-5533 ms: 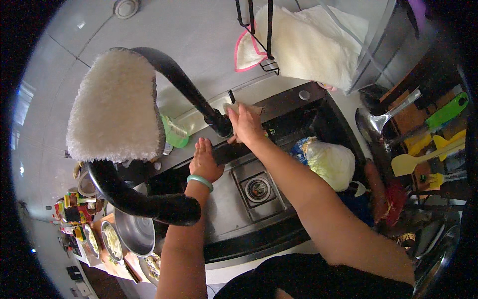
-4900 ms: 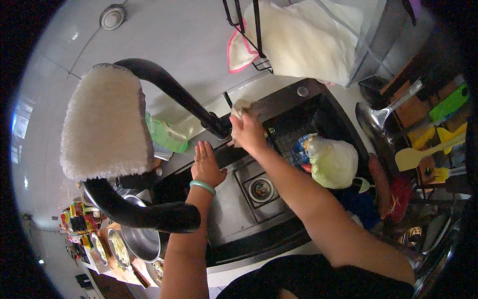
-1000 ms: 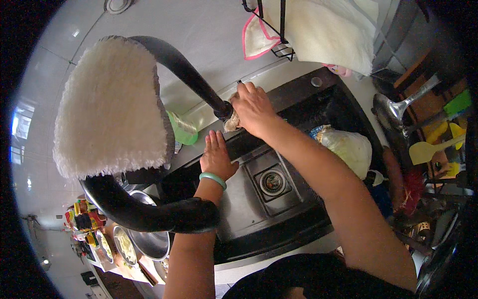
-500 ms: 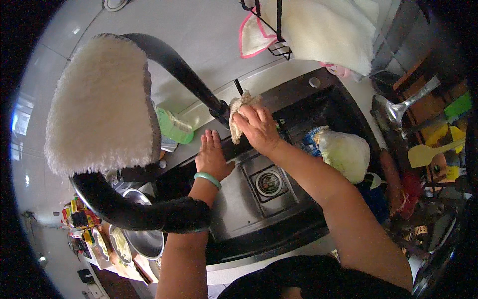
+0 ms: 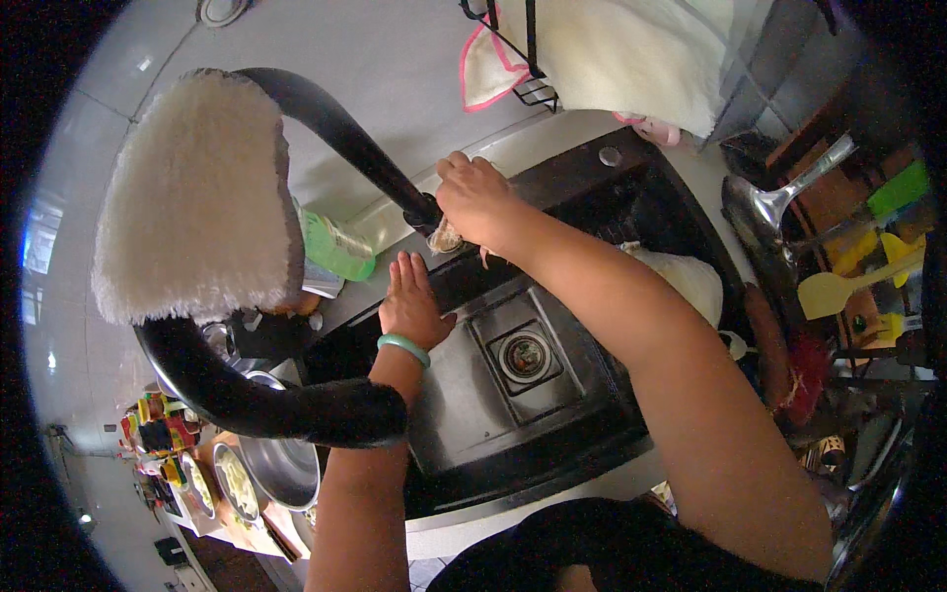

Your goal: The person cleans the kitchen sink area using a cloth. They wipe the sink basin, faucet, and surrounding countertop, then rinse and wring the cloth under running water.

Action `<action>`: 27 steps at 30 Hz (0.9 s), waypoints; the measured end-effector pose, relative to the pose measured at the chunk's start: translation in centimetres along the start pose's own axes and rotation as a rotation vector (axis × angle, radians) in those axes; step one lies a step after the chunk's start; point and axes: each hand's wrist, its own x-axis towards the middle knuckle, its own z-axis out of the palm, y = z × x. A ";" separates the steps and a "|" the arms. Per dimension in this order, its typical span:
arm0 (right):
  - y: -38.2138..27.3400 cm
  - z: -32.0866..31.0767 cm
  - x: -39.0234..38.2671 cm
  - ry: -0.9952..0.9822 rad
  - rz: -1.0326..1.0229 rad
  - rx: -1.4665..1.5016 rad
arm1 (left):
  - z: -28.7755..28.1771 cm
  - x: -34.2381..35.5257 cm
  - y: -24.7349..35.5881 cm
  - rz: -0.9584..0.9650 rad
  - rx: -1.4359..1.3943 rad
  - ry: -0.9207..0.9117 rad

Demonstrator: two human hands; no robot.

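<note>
From the head view, the right hand (image 5: 480, 200) reaches over the back rim of a dark sink (image 5: 582, 178), its fingers curled down around a small pale wad, probably a cloth or scrubber (image 5: 445, 238), that shows only as a scrap below the knuckles; most of it is hidden by the hand, so its kind cannot be told for sure. The wad sits right at the base of a black faucet neck (image 5: 340, 138), touching or just beside it.

The left hand (image 5: 412, 304) lies flat and open, fingers spread, palm down on the steel inner wall of the sink just below the wad; it holds nothing. A pale green bangle (image 5: 403, 345) circles that wrist.

The round drain (image 5: 525, 356) sits in the steel basin to the right of the left hand. A green bottle (image 5: 335, 249) stands at the back edge near the faucet, partly cut off by a large fluffy white pad on a black frame (image 5: 197, 207) (very close to the camera, so it blocks much of the left side). A white bag-like bundle (image 5: 691, 281) lies behind the right forearm, mostly covered. Further right, a steel ladle (image 5: 779, 197) and a yellow spatula (image 5: 838, 288) are visible against a dim, hard-to-read corner. Steel bowls (image 5: 281, 474) sit at the lower left on the tabletop.
</note>
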 end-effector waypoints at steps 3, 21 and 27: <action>-0.9 1.6 -1.8 0.197 0.037 0.103 | 0.1 -0.2 -0.4 -0.014 -0.043 0.014; -7.1 7.6 -5.9 0.353 0.822 2.347 | 0.0 -0.3 -0.1 -0.026 -0.071 0.036; -4.3 7.8 -4.2 0.108 0.757 2.531 | 0.9 0.0 0.0 -0.048 0.027 0.018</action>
